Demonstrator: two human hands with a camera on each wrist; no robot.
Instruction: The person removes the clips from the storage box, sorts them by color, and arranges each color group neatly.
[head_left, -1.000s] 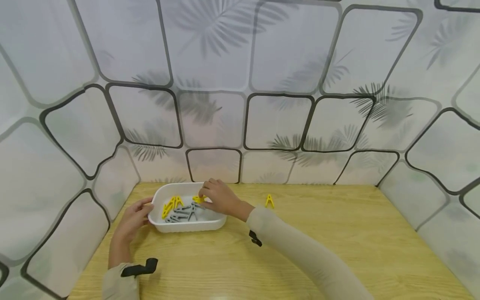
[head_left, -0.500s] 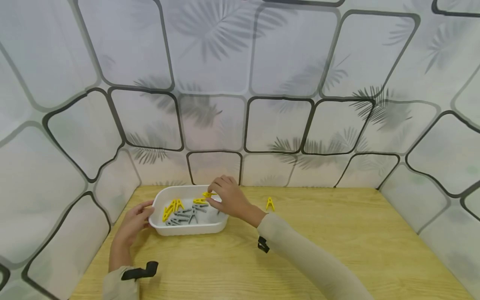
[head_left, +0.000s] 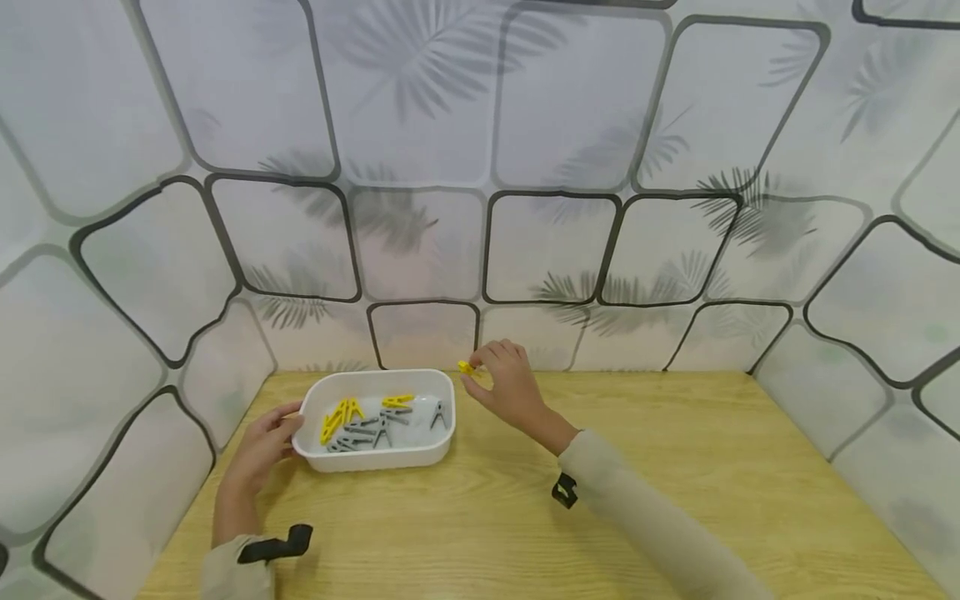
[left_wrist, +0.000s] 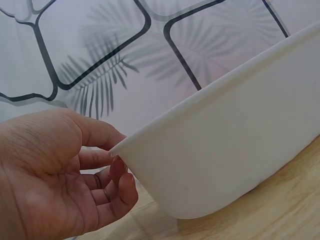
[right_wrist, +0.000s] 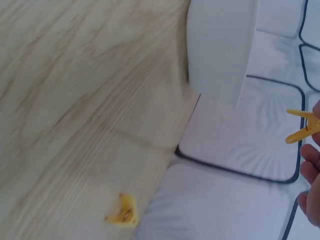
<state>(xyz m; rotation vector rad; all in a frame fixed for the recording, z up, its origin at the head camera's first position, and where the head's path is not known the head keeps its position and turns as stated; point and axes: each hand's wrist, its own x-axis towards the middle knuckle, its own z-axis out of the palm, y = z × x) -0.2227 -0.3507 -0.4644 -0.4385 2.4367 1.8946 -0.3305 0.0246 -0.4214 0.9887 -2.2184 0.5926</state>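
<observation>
My right hand (head_left: 512,387) pinches a yellow clothespin (head_left: 466,367) between thumb and fingers, in the air just past the right end of a white plastic basin (head_left: 375,458). In the right wrist view this clothespin (right_wrist: 305,127) points its two legs toward the basin. My left hand (head_left: 262,442) grips the basin's left end, and in the left wrist view its fingers (left_wrist: 102,132) curl at the rim. Inside lie several grey clothespins (head_left: 381,432) and several yellow clothespins (head_left: 343,417). Another yellow clothespin (right_wrist: 125,212) is on the table, hidden behind my right hand in the head view.
The wooden table (head_left: 480,533) runs back to a patterned curtain (head_left: 555,250), which also closes in both sides. The basin stands near the table's back left. Black straps with camera mounts (head_left: 276,546) sit on both sleeves.
My right hand has lifted a yellow clothespin out of the basin and carried it right, past the rim. The left hand keeps its hold on the basin.
</observation>
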